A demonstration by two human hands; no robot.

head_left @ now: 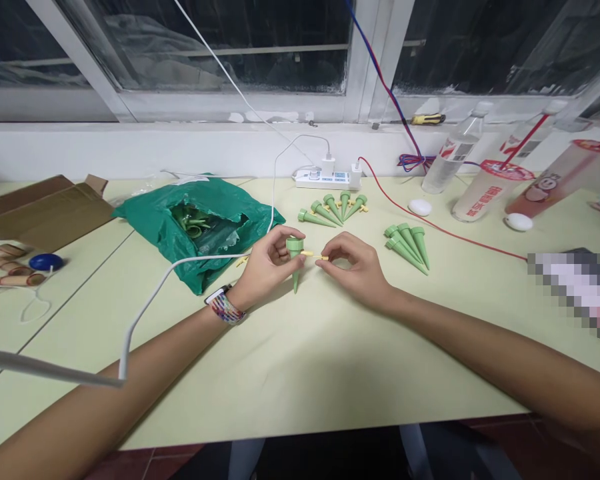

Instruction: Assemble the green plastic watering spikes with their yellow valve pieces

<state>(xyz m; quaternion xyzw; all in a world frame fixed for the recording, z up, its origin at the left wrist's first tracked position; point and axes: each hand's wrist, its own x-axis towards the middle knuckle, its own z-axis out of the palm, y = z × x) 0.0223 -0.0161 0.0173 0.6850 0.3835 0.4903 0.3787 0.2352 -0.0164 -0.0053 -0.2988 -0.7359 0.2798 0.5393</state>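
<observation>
My left hand (266,265) is closed round a green cone-shaped spike (295,261), held point down just above the pale green table (305,360). My right hand (356,267) pinches a small yellow valve piece (314,255) whose tip meets the side of the spike's wide top. A group of finished green spikes with yellow pieces (334,209) lies behind my hands. Another cluster of plain green spikes (409,245) lies to the right of my right hand.
A green plastic bag (200,223) with more green parts sits at left, a white cable (145,307) crossing it. A power strip (325,178), bottles and cups (485,190), two white oval objects (420,207), a cardboard box (45,207) and a blue lid (45,262) ring the table.
</observation>
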